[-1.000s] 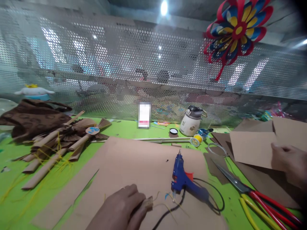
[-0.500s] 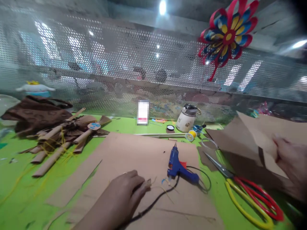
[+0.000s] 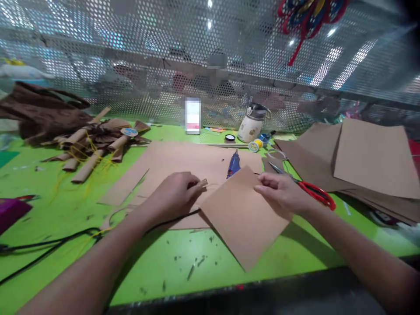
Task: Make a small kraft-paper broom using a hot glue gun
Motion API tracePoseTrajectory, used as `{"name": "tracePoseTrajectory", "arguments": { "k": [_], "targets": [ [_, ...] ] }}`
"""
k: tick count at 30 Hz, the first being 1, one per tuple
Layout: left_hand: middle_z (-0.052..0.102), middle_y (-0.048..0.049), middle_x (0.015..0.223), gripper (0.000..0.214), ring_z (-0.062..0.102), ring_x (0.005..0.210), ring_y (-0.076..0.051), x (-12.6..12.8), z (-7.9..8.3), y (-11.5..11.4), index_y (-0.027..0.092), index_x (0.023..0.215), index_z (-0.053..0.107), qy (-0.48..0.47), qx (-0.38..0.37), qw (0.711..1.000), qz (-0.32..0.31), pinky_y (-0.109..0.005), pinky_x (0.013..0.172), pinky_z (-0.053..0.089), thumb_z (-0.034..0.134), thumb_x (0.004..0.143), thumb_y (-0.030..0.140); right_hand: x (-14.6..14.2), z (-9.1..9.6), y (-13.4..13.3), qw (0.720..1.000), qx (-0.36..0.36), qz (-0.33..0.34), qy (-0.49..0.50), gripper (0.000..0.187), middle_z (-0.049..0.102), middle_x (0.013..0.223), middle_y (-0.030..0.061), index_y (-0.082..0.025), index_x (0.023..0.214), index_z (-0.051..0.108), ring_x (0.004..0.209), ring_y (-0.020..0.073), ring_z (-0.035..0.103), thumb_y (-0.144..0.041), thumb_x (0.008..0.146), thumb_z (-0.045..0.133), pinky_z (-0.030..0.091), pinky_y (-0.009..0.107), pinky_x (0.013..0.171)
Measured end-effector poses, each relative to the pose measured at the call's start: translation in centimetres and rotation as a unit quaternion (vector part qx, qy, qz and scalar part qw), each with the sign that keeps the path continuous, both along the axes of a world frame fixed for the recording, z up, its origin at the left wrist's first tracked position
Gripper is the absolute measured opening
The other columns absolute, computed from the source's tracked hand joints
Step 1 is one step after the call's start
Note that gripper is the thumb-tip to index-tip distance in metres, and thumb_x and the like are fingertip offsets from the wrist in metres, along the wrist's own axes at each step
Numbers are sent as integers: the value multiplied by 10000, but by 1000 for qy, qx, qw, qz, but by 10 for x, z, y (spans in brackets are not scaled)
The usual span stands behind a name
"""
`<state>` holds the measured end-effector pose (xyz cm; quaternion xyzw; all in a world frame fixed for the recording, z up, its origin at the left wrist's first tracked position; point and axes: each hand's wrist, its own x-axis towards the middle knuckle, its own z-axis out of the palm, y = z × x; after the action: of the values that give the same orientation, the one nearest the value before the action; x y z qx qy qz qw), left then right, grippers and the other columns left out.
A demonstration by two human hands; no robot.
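Observation:
My right hand (image 3: pixel 278 190) pinches the edge of a square sheet of brown kraft paper (image 3: pixel 246 223), which hangs tilted above the table's front part. My left hand (image 3: pixel 179 190) is closed, and a small tan piece (image 3: pixel 204 182) sticks out between its thumb and fingers; its kind is too small to tell. Under that hand lies a larger brown paper sheet (image 3: pixel 183 157). Behind the held square, a blue hot glue gun (image 3: pixel 234 164) shows only its front part. Scissors with red handles (image 3: pixel 316 194) lie just beyond my right hand, partly covered by it.
Brown paper sheets (image 3: pixel 374 159) are stacked at right. Rolled paper tubes with yellow thread (image 3: pixel 87 166) and a brown bag (image 3: pixel 49 111) lie at left. A phone (image 3: pixel 193 116), a white bottle (image 3: pixel 251 124) and a yellow thread spool (image 3: pixel 255 145) stand along the back. A black cord (image 3: pixel 52 245) crosses front left.
My right hand has come from the stack at right to the middle, bringing a square paper sheet that now hides much of the glue gun. The left hand stays closed. The view has tilted down.

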<state>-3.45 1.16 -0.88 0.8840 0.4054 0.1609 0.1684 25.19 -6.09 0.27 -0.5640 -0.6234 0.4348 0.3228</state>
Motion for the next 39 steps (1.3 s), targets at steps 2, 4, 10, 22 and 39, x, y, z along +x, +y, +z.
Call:
{"name": "tracePoseTrajectory", "arguments": {
  "k": [2, 4, 10, 22, 39],
  "targets": [
    [625, -80, 723, 429, 513, 621, -162, 1, -1, -1, 163, 736, 641, -3, 4, 1000, -13, -273, 568, 284, 394, 912, 467, -5, -5, 4, 998, 4, 44, -35, 228, 500, 673, -17, -184, 747, 544, 609, 129, 472, -397, 803, 603, 382, 258, 572],
    [624, -81, 702, 444, 508, 609, -156, 2, -1, -3, 151, 734, 648, -12, 3, 1000, -15, -270, 571, 287, 396, 907, 474, -11, -8, 12, 992, 22, 97, -84, 277, 410, 613, -43, -186, 664, 496, 559, 106, 392, -403, 813, 582, 322, 245, 531],
    [600, -59, 638, 486, 468, 565, -137, 5, -2, -3, 152, 662, 610, -29, 6, 1000, 0, -265, 540, 255, 369, 914, 491, -30, -11, 38, 959, 79, 191, -193, 280, 422, 607, -38, -182, 638, 483, 578, 112, 373, -379, 829, 539, 289, 242, 540],
    [596, -35, 604, 530, 443, 544, -118, 1, 0, 7, 144, 652, 618, -52, 29, 998, 22, -257, 523, 272, 353, 901, 529, -37, -1, 44, 945, 124, 249, -170, 402, 508, 647, -23, -166, 738, 534, 582, 114, 468, -471, 933, 358, 381, 226, 554],
    [624, -48, 731, 444, 534, 666, -149, 9, 2, -1, 174, 791, 686, -48, 82, 995, 0, -253, 598, 339, 374, 932, 457, -55, -16, 22, 876, 367, 42, -311, 233, 652, 829, 89, -164, 826, 660, 780, 197, 580, -264, 934, 479, 425, 303, 717]
  ]
}}
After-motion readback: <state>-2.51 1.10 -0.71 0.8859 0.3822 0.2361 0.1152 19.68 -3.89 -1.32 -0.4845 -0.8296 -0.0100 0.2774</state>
